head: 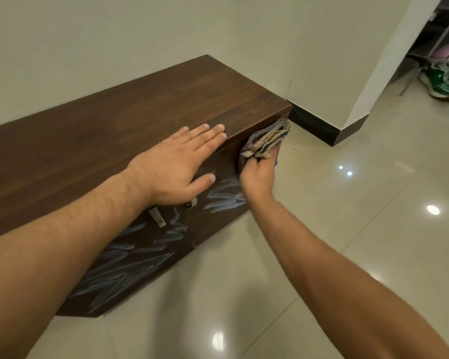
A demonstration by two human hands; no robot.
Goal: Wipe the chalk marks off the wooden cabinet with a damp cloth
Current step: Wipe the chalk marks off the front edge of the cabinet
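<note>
A low dark wooden cabinet (94,130) stands against the wall. Its front face carries white chalk marks (224,198), with more scribbles lower left on the front. My left hand (176,167) lies flat and open on the cabinet's top near the front edge, thumb hanging over the front. My right hand (257,174) grips a bunched grey-beige cloth (266,138) and presses it against the upper right part of the cabinet's front. The patch of front under the cloth is hidden.
Two small metal handles (157,216) stick out of the cabinet front below my left wrist. Glossy beige floor tiles (347,229) spread to the right. A white wall corner with black skirting (316,128) stands behind the cabinet's right end. Shoes (443,79) lie far right.
</note>
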